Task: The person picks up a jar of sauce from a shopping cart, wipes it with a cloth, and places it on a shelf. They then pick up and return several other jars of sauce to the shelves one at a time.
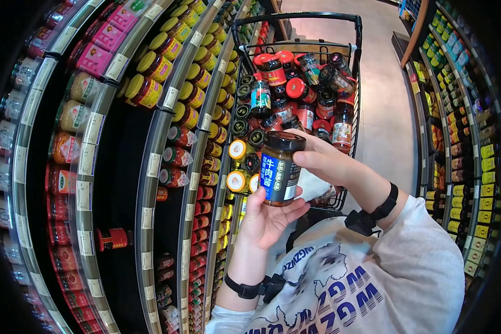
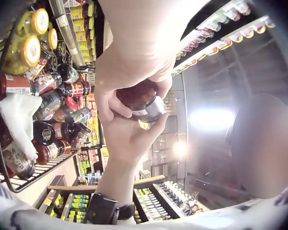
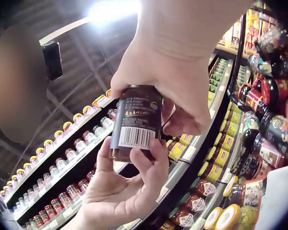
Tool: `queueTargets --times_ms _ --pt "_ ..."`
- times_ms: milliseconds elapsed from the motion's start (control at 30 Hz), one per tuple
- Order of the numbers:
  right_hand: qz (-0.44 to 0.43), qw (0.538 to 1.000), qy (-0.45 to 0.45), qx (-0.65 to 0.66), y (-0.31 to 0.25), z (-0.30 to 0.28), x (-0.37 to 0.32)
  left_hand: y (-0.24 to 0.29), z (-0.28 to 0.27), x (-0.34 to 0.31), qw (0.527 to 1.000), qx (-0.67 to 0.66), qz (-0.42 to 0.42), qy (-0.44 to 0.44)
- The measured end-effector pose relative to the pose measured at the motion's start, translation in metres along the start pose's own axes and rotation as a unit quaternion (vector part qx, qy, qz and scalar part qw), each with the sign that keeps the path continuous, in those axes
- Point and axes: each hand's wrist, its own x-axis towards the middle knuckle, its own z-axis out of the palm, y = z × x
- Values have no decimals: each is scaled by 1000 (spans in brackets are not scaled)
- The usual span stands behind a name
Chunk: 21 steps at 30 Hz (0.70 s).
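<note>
Both hands hold a jar of beef sauce (image 1: 282,173) with a dark lid and a blue and black label, upright in front of the body. My left hand (image 1: 269,224) cradles its lower part, thumb against the side and fingers under the base. From above, my right hand (image 1: 327,158) grips the jar at the lid (image 1: 285,140). In the right wrist view the back label with a barcode (image 3: 137,136) faces that camera. The left wrist view shows the jar's glass base (image 2: 139,93) between the fingers.
Beyond the jar stands a wire shopping cart (image 1: 296,15) heaped with jars (image 1: 296,88), some with orange-and-white lids (image 1: 237,149). Shelves of jars line the left, with yellow-lidded jars (image 1: 146,91) and a lone red jar (image 1: 113,239). More shelves (image 1: 456,183) stand right across the aisle floor (image 1: 381,100).
</note>
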Motion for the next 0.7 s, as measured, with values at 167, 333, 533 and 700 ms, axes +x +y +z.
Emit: queueTargets --times_ms 167,333,533,700 --pt "24 996 66 53 0 6 0 0 0 3 985 -134 -91 -62" --pt "56 990 126 -9 2 8 3 2 4 7 976 -167 -129 -59" --pt "57 973 215 -55 -2 23 6 2 14 9 971 -188 -141 -48" --pt "38 973 217 -66 -7 29 6 1 16 9 973 -185 -130 -45"
